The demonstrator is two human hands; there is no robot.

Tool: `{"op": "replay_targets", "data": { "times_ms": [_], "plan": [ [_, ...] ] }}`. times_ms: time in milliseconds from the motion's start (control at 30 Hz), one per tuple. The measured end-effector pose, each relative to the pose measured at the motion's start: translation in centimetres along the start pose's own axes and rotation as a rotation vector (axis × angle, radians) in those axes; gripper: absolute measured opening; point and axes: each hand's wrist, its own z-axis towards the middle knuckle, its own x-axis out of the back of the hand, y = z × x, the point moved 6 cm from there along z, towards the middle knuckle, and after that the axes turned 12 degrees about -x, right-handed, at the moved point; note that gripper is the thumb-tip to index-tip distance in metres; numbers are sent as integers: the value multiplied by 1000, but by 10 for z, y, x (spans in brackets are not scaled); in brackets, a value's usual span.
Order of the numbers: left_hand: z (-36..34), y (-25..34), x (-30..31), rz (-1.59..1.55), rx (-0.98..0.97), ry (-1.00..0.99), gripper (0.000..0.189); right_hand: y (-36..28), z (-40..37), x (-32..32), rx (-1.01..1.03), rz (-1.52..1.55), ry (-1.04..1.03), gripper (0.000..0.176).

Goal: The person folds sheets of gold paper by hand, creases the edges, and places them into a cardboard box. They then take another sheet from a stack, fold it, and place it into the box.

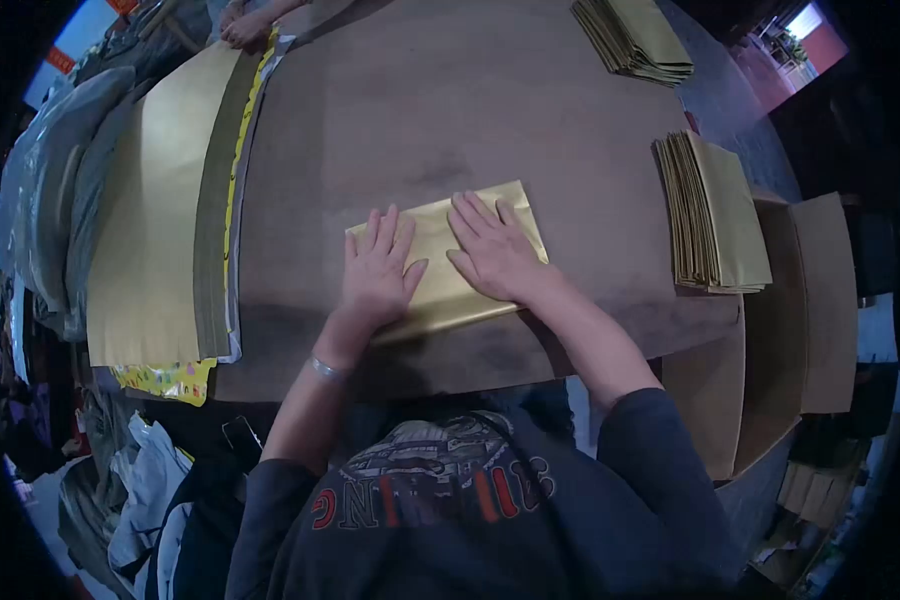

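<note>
Left hand (375, 277) and right hand (500, 253) are lying flat, fingers open, atop gold sheet (436, 272), its long axis running crosswise, right end angling away, neither nearer.

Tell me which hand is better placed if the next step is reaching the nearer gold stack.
Probably the right. The right hand lies flat on the side of the gold sheet closer to that stack. The left hand is farther away and would likely have to cross past it.
</note>
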Motion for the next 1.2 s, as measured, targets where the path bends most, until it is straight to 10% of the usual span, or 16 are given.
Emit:
{"op": "replay_targets", "data": {
  "times_ms": [767, 1200],
  "plan": [
    [5, 99, 2, -171, -237, 84, 56, 66, 8, 18, -184, -111, -103, 63],
    [-37, -10, 25, -68, 39, -280, 125, 13, 9, 17, -275, -181, -64, 66]
  ]
}}
